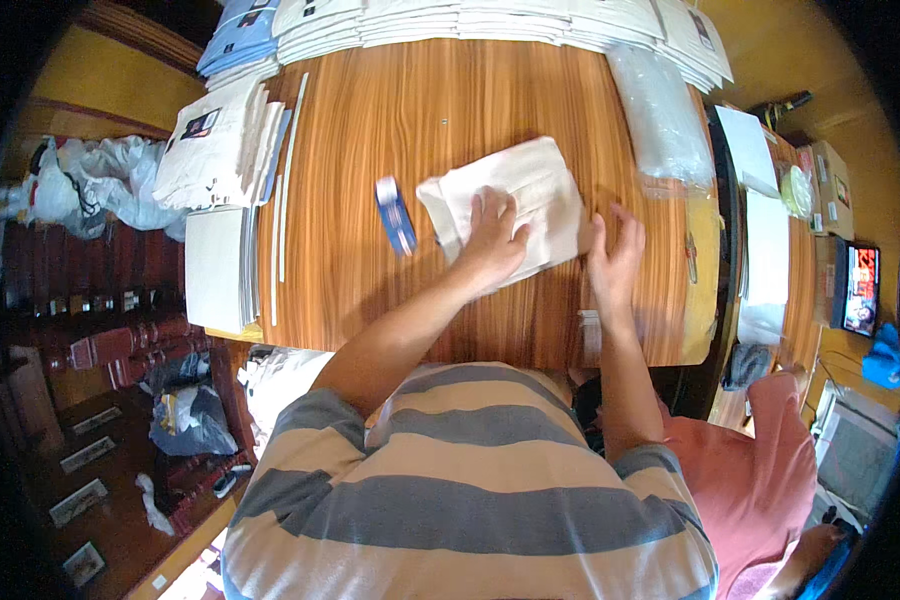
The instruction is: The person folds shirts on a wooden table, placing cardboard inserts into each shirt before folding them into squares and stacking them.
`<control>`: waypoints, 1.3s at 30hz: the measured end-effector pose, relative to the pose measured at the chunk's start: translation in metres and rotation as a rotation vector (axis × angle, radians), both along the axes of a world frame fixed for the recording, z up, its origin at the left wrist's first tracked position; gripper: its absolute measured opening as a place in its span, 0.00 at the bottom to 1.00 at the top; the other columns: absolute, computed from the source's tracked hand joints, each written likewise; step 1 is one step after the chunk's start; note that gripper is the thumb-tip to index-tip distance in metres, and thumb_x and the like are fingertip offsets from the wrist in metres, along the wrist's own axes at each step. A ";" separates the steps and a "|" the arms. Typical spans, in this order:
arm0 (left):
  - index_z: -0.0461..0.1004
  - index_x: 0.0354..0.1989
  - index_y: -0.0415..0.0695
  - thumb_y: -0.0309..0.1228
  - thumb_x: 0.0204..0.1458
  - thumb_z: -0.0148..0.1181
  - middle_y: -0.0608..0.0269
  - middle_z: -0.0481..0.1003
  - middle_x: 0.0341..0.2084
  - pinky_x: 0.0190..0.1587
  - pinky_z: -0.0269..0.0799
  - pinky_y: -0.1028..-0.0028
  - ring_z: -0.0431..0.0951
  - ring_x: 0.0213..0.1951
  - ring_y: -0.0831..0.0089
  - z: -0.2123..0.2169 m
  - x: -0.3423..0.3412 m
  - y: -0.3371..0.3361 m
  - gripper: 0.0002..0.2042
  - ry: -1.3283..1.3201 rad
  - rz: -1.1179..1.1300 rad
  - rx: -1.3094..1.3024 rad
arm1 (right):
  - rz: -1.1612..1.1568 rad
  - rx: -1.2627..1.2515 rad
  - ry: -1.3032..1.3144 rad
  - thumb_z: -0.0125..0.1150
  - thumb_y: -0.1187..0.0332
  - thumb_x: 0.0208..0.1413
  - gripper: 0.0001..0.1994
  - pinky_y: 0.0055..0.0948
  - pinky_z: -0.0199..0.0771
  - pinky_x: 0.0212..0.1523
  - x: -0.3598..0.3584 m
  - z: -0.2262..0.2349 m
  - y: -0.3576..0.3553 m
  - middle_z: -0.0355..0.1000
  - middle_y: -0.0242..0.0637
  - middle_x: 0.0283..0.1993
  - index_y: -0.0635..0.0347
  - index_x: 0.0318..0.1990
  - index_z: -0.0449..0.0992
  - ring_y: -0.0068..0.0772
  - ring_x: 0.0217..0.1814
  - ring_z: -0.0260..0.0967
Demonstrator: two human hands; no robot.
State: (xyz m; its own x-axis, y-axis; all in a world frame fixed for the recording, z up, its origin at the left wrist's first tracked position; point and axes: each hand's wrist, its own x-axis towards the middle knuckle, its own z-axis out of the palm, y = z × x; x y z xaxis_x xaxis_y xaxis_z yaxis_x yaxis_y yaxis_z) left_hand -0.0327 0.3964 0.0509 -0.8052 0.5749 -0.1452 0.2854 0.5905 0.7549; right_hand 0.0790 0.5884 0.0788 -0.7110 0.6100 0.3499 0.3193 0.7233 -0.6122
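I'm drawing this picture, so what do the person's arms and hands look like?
The left hand and the blurry right hand wear no gloves. The forearms are bare too, with no watch that I can see. The short sleeves have wide grey-blue and pale beige stripes, like the shirt.
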 end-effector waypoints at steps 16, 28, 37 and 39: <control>0.78 0.42 0.38 0.43 0.46 0.82 0.56 0.83 0.31 0.34 0.79 0.62 0.85 0.32 0.61 -0.016 -0.049 -0.031 0.24 -0.194 0.124 -0.035 | -0.154 -0.707 -0.569 0.72 0.50 0.62 0.25 0.37 0.82 0.39 0.043 -0.001 0.015 0.85 0.45 0.33 0.72 0.43 0.86 0.37 0.34 0.84; 0.80 0.54 0.37 0.37 0.60 0.73 0.53 0.85 0.43 0.41 0.85 0.67 0.87 0.42 0.67 0.082 -0.088 -0.031 0.20 -0.737 0.055 0.314 | 0.204 -0.674 -0.199 0.67 0.54 0.69 0.20 0.28 0.71 0.35 -0.012 0.052 0.027 0.79 0.28 0.31 0.66 0.45 0.85 0.19 0.33 0.70; 0.81 0.51 0.36 0.39 0.64 0.68 0.52 0.85 0.39 0.43 0.82 0.68 0.86 0.40 0.69 0.085 -0.071 -0.105 0.17 -0.430 0.220 0.398 | 0.274 -0.583 -0.135 0.65 0.54 0.70 0.21 0.27 0.62 0.25 -0.047 0.066 -0.022 0.70 0.28 0.22 0.69 0.37 0.81 0.17 0.25 0.62; 0.81 0.48 0.38 0.46 0.63 0.68 0.50 0.85 0.39 0.43 0.81 0.61 0.86 0.40 0.60 0.017 -0.049 -0.133 0.20 -0.326 0.182 0.281 | 0.266 -0.471 -0.310 0.64 0.54 0.71 0.21 0.35 0.71 0.29 -0.025 0.031 -0.047 0.76 0.37 0.25 0.68 0.37 0.81 0.27 0.27 0.72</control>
State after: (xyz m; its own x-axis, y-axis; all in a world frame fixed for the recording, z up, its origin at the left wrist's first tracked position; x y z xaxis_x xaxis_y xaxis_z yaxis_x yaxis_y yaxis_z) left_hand -0.0819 0.2638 0.0682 -0.8346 0.4821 -0.2664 -0.0825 0.3688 0.9258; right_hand 0.0539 0.5410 0.1096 -0.8851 0.4369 -0.1602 0.3792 0.4774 -0.7926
